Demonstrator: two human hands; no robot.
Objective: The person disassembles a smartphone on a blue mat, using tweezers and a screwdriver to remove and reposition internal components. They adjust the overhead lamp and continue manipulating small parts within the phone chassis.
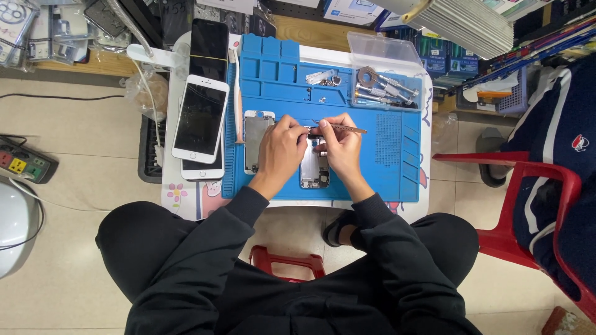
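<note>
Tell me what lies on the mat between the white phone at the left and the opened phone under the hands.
In the head view, a silver phone frame lies on the blue mat between the white phone and the opened phone, beside the left hand.

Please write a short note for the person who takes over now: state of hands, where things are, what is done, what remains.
Left hand steadies the opened silver phone body on the blue silicone work mat.
Right hand holds thin metal tweezers at the body's top end.
Done: the detached white-framed screen panel lies left of it.
Left: the internal parts still sit inside the body.
</note>
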